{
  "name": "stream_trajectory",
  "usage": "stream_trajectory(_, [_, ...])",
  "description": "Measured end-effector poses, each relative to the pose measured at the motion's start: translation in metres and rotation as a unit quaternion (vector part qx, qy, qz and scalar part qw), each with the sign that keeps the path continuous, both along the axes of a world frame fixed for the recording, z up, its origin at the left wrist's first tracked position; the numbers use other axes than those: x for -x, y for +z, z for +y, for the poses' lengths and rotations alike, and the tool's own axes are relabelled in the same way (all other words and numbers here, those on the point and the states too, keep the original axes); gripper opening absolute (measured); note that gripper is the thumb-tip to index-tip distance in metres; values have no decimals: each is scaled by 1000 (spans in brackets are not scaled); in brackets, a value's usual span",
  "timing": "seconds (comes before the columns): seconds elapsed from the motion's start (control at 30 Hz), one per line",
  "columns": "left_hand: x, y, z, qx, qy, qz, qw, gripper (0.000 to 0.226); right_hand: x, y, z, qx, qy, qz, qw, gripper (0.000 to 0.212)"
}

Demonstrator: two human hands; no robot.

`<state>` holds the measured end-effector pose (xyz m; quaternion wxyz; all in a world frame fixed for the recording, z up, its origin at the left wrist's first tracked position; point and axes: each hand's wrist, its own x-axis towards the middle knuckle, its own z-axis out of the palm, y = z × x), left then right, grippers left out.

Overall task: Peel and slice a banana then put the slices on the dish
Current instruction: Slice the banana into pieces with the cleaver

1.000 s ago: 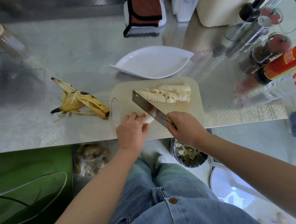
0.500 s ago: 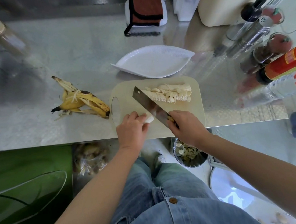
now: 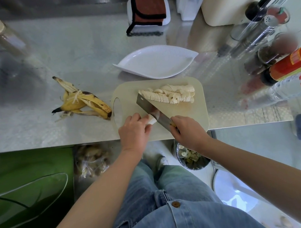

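Observation:
On the cream cutting board (image 3: 199,112) lies a row of banana slices (image 3: 170,94) along its far side. My left hand (image 3: 134,132) pinches a short stub of peeled banana (image 3: 151,120) at the board's near left. My right hand (image 3: 188,132) grips the handle of a cleaver (image 3: 152,108), whose blade runs diagonally from the stub up to the slices. The white leaf-shaped dish (image 3: 156,62) sits just behind the board with nothing on it.
The banana peel (image 3: 83,103) lies left of the board on the steel counter (image 3: 36,129). Bottles and shakers (image 3: 268,45) crowd the right side. A folded brown cloth (image 3: 148,8) sits at the back. Below the counter edge stands a bin (image 3: 191,157) with scraps.
The cleaver blade has shifted slightly toward the slices and down against the stub. Both hands stay nearly in place.

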<state>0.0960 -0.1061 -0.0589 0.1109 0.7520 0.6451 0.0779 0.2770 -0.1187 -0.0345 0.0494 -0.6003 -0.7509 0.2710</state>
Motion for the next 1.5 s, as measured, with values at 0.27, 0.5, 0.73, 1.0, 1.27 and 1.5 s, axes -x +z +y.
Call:
stream_trajectory(0.27, [1,1,-1,-4,-3,2,1000,29,-2,8,-1,-33,-24,34,999,28])
stream_trajectory(0.5, [1,0,-1,-9,-6,7,1000,29,1,9,-1,-18,-10,16,1000,25])
stream_trajectory(0.73, [1,0,0,-10,-2,4,1000,26,7,5,-2,0,0,-18,1000,22])
stream_trajectory(1.0, [4,-4,-3,-22,-5,-21,1000,30,6,0,1,-15,-23,16,999,29])
stream_trajectory(1.27, [5,-8,-2,-34,0,-31,999,29,4,9,1,-24,-11,27,999,26])
stream_trajectory(1.5, [4,-8,-1,-39,2,-27,999,28,6,9,2,-14,-10,20,1000,25])
